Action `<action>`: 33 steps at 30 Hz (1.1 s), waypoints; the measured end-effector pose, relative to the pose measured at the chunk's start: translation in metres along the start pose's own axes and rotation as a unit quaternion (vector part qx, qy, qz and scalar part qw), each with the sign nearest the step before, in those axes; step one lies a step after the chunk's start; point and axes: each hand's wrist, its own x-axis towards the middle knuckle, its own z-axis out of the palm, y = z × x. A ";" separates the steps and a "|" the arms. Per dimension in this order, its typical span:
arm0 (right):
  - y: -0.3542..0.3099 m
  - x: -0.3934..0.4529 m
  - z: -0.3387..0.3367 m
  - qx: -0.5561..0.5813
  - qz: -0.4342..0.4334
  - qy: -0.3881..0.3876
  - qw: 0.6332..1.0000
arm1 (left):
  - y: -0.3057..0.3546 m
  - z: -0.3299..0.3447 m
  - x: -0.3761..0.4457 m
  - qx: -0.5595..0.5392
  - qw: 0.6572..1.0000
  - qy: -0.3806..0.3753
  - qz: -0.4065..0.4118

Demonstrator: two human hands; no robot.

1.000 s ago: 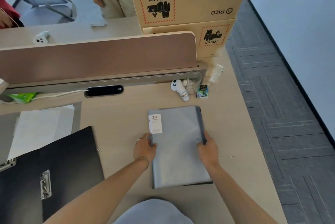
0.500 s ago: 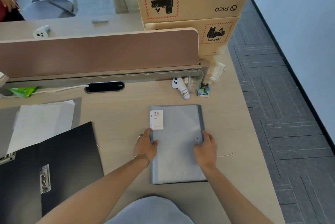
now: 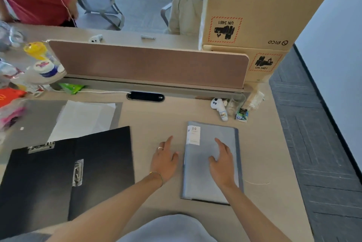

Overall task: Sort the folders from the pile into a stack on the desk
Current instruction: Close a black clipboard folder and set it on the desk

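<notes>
- A light wood-grain desk [image 3: 156, 120] fills the middle and lower frame, with dark grey carpet [image 3: 317, 143] along its right edge and a pale wall in the upper right.
- Stacked cardboard boxes [image 3: 254, 18] stand at the upper right, each with a red-hatched "UN 3481" label and a "PICO" mark printed upside down.
- A brown divider panel [image 3: 148, 63] runs across the desk's far edge; beyond it a second desktop, office chairs and two standing people — one in a red top at upper left, one in a dark top and beige trousers at upper centre.
- An open black clip folder [image 3: 64, 179] lies flat at lower left, with metal clips on its inner faces; it overlaps white paper and a grey sheet [image 3: 39, 120] behind it.
- The grey-blue pocket folder [image 3: 203, 183] lies flat at lower centre-right, closed, with a white label reading "20" at its upper left corner.
- The right hand [image 3: 221, 163] is over the folder's cover, fingers spread and relaxed, gripping nothing; whether the palm touches the cover cannot be told.
- The left hand [image 3: 165, 161] is on or just above the bare desk just left of the folder — fingers loose, index finger stretched forward, holding nothing; it wears a ring and a thin bracelet.
- Bottles, jars and coloured packets [image 3: 39, 65] clutter the left edge.
- A white controller [image 3: 219, 108] with a handwritten tag, a clear cup and a small printed packet [image 3: 242, 114] sit near the divider's right end.
- A black cable port [image 3: 146, 96] sits in the desk below the divider, a white cable leading into it.
</notes>
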 end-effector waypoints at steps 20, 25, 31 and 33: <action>-0.168 -0.078 0.226 -0.025 -0.130 -0.185 0.974 | -0.186 -0.176 -0.071 -0.117 0.966 0.189 -0.136; -0.202 -0.101 0.279 -0.031 -0.140 -0.210 0.967 | -0.252 -0.216 -0.082 -0.121 0.953 0.196 -0.195; -0.236 -0.125 0.342 -0.078 -0.158 -0.238 0.955 | -0.326 -0.252 -0.093 -0.103 0.946 0.193 -0.238; -0.246 -0.131 0.362 -0.091 -0.155 -0.249 0.952 | -0.349 -0.263 -0.096 -0.104 0.944 0.185 -0.252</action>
